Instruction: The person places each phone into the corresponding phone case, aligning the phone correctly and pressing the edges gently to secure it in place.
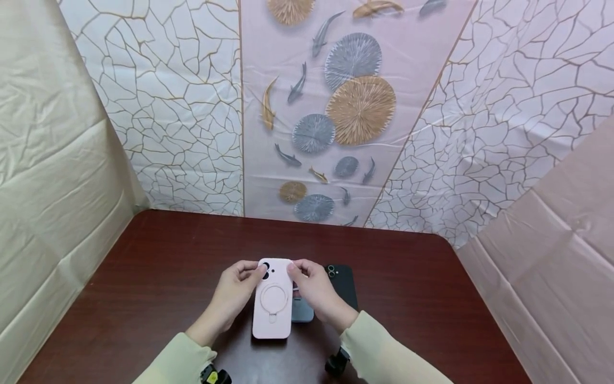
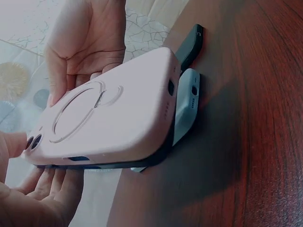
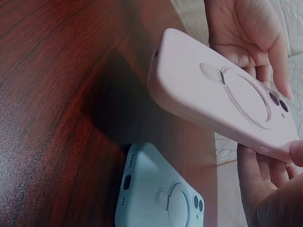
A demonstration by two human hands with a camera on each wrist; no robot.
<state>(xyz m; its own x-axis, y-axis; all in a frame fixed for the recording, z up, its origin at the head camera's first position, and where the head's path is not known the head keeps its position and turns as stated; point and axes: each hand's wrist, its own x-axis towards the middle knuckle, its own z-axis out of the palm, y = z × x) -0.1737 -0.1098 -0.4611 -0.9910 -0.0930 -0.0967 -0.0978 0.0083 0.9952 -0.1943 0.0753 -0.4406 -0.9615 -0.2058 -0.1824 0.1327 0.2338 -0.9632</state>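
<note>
A pale pink phone case (image 1: pixel 272 325) with a round ring and small stand on its back is held up over the table. My left hand (image 1: pixel 232 290) pinches its upper left corner, the thumb by the camera openings. On the opposite upper corner, my right hand (image 1: pixel 318 290) pinches it too, thumb on the back and fingers beneath. A dark layer shows along the underside of the pink case (image 2: pixel 137 109) in the left wrist view; whether it is a phone is unclear. Below lies a light blue phone case (image 3: pixel 149 189), also with a ring, partly hidden by the right hand in the head view.
Right of the light blue case lies a black phone or phone case (image 1: pixel 344 285), partly behind my right wrist. The dark red-brown wooden table (image 1: pixel 168 266) ends at patterned cloth (image 1: pixel 192 133) at the back. Plain cloth hangs along both sides.
</note>
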